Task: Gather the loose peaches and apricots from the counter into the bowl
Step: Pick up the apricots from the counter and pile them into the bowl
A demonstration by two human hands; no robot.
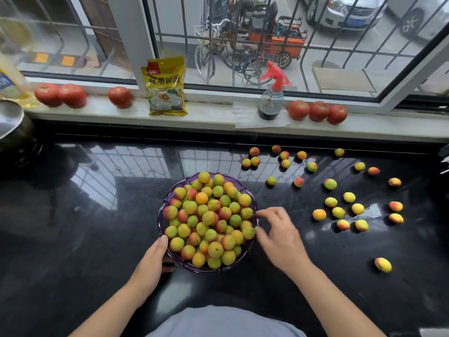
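Note:
A purple bowl (162, 210) heaped with small yellow, green and red peaches and apricots stands on the black counter (85, 239). My left hand (151, 261) grips the bowl's near-left rim, thumb on top. My right hand (279, 235) hovers at the bowl's right rim with fingers spread and relaxed, holding nothing; its fingertips are next to a fruit at the rim (248, 232). Several loose fruits lie scattered to the right, such as one cluster (339, 212), a far group (254, 161) and a lone fruit (383, 264) at the near right.
On the white window sill (213, 113) sit tomatoes (318, 111), more tomatoes (60, 94), a yellow food packet (166, 86) and a spray bottle (271, 98). A metal pot (14, 132) stands at the far left.

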